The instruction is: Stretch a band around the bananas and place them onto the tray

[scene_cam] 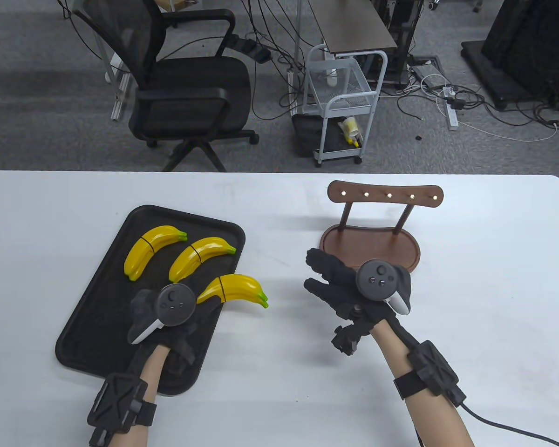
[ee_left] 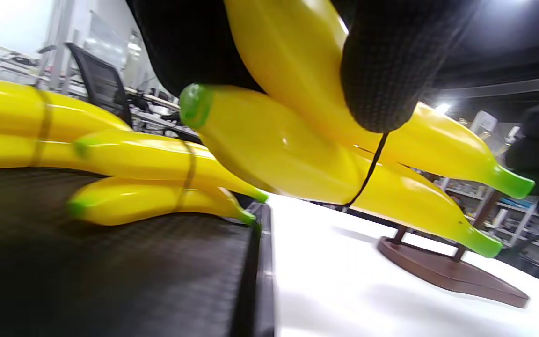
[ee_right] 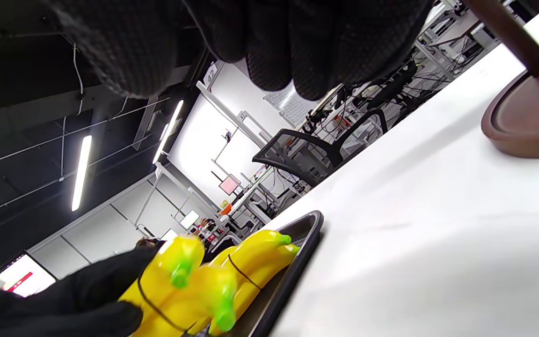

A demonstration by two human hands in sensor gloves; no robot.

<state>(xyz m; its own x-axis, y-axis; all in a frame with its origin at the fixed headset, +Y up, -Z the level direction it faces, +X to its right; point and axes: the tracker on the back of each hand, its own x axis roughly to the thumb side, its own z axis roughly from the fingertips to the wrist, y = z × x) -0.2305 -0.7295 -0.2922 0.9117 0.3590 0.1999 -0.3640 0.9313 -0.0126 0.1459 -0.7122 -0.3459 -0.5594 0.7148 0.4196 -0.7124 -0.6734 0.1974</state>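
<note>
A black tray (scene_cam: pixel 98 326) lies at the left of the white table. Two yellow banana pairs (scene_cam: pixel 151 249) (scene_cam: pixel 200 256), each with a dark band round it, rest on its far half. My left hand (scene_cam: pixel 193 305) grips a third banded pair (scene_cam: pixel 235 288) just above the tray's right rim, green tips pointing right. In the left wrist view my gloved fingers (ee_left: pixel 386 70) curl over these bananas (ee_left: pixel 297 154), and a thin black band (ee_left: pixel 367 173) circles them. My right hand (scene_cam: pixel 313 272) hovers open to the right of the bananas, holding nothing.
A brown wooden stand (scene_cam: pixel 372 237) with an oval base and a peg rail stands just beyond my right hand. An office chair and a white trolley are on the floor behind the table's far edge.
</note>
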